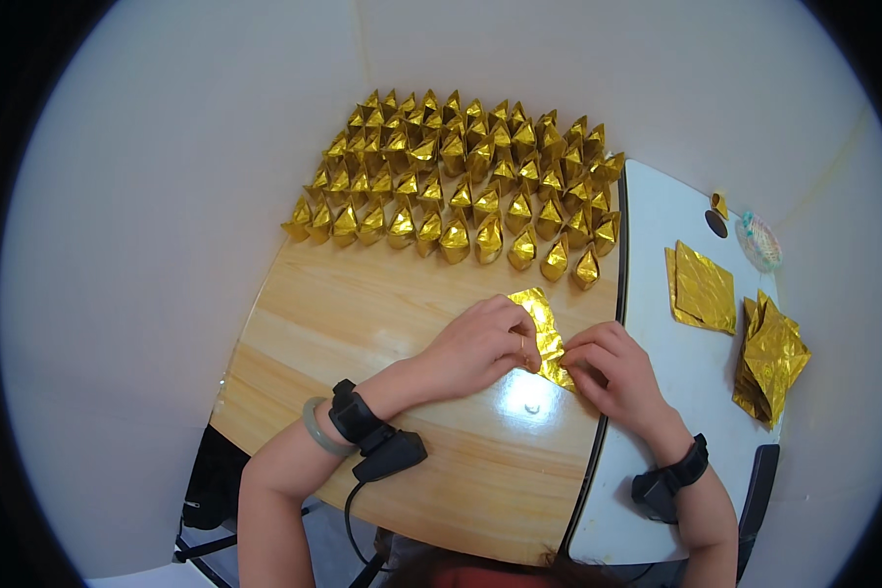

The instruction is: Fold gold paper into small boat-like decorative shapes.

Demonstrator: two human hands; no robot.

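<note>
- The gold foil sheet (544, 333) lies on the wooden table (363, 314), near its right edge, between your two hands and just in front of the rows of finished pieces.
- Your left hand (480, 345) presses on the left side of the sheet, with the fingers curled over it; your right hand (612, 377) pinches its lower right corner between thumb and fingers.
- To fold well, I think you must hold the sheet flat with one hand and run the crease firmly with the other, because the foil is thin and slippery.
- Keep the edges matched before you press; a crooked crease in foil is hard to correct.
- Take care not to push the sheet over the seam to the white table (676, 392).
- The folded gold ingots (461, 176) stand in rows behind; do not bump them.
- Two stacks of flat gold sheets (701, 289) wait on the white table.
- The lower part of the sheet is hidden under your fingers, so I cannot tell how many folds it already has.
- The small objects at the far corner of the white table are too small to identify.
</note>
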